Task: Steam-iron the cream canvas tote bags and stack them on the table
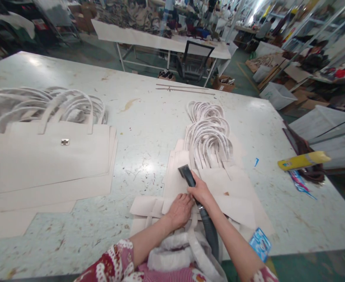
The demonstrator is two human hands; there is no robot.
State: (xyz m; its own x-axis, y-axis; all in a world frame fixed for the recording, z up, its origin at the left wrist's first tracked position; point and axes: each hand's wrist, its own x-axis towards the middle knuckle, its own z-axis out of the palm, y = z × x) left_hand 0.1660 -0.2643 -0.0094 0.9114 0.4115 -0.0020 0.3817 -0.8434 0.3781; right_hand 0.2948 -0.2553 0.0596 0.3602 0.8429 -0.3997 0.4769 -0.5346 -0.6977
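Observation:
My right hand (201,190) is closed around a dark grey nozzle tool (186,174) with a grey hose (210,231) running back toward me. Its tip rests on a cream bag panel (175,180) in front of me. My left hand (180,209) presses down on the folded cream pieces (149,207) just left of the tool, fingers curled against the fabric. Behind these lies a pile of cream bags with looped white handles (209,131).
A stack of finished cream tote bags (43,160) with a metal clasp (64,141) fills the table's left. A yellow tube (304,160), a blue scrap (256,161) and a blue packet (260,243) lie at right. The table edge (322,176) runs along the right.

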